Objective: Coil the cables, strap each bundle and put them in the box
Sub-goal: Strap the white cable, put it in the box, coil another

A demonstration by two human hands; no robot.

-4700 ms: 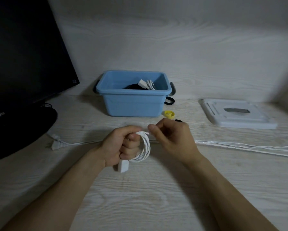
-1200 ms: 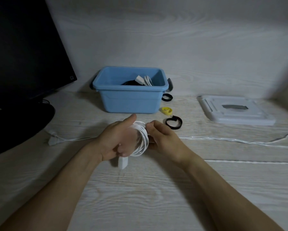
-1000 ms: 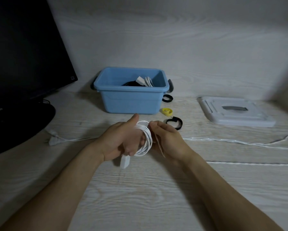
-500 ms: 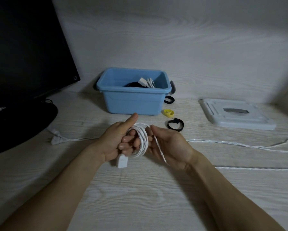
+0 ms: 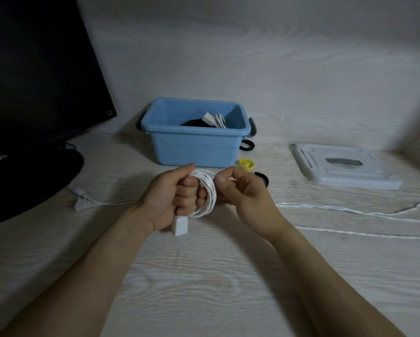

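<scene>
Cable loops wind round the curled fingers of the left hand, which grips the white cable coil at the centre of the wooden desk; a white plug block hangs from the bottom of the fist. The right hand sits just beside the coil at 3 o'clock of it, thumb and forefinger pinching the cable at the coil's top edge. The loose run of the same white cable trails away toward 3 o'clock across the desk, doubling back in a second strand nearer the person.

At 12 o'clock from the hands stands the blue plastic box, open, with a black bundle and a white coiled cable already inside. A yellow strap roll lies just beside the box's near right corner, a black strap loop against its right wall, and another black strap loop shows partly behind the right hand. The white box lid lies flat at 2 o'clock, well apart from the box. Another white connector and its thin lead lie at 9 o'clock, near the round base of a black monitor.
</scene>
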